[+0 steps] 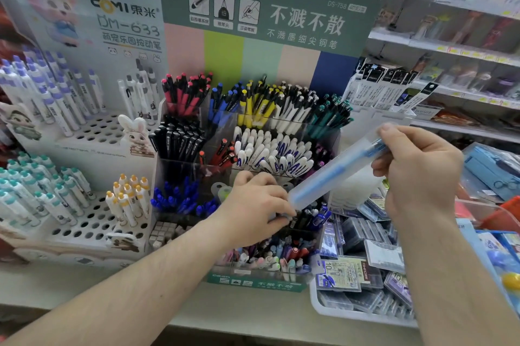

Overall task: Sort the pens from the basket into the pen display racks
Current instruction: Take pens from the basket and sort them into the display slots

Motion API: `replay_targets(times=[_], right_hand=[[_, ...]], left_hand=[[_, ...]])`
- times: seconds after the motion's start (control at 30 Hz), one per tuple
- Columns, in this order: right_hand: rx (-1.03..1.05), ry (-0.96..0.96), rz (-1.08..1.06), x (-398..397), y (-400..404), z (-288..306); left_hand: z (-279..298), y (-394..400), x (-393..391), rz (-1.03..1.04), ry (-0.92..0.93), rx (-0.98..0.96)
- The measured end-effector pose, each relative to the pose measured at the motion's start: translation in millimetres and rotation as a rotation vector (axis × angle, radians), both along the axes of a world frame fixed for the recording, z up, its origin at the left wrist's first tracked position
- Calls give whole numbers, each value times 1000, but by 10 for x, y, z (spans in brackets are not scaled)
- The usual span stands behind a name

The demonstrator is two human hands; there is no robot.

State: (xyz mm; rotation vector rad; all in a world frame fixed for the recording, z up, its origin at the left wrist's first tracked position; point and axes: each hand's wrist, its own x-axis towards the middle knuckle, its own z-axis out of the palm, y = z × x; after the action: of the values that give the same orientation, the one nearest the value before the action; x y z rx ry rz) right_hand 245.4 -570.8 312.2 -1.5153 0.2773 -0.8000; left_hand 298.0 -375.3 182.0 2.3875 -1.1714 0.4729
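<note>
Head cam: the right hand [419,174] is up in front of the green rack [267,16], thumb and fingers pinching the top end of a frosted clear tube [334,170] with a blue pen inside. The tube slants down to the left, and its lower end meets the left hand [257,202], whose curled fingers grip it there, low over the rack's middle compartments. Left of that stands a white peg-hole rack [92,132] of white pens. A white basket [363,314] of small boxes sits on the tabletop [112,283], bottom right.
</note>
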Motion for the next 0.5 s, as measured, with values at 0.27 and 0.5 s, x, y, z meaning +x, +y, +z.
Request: replay_targets(times=[0.27,0.5], right_hand=[[-143,48,-8,45,62,-130],[-402,160,50,129,317,-419]], left_hand=[[1,127,50,138,-7,-48],[-12,102,69,189,-9,-66]])
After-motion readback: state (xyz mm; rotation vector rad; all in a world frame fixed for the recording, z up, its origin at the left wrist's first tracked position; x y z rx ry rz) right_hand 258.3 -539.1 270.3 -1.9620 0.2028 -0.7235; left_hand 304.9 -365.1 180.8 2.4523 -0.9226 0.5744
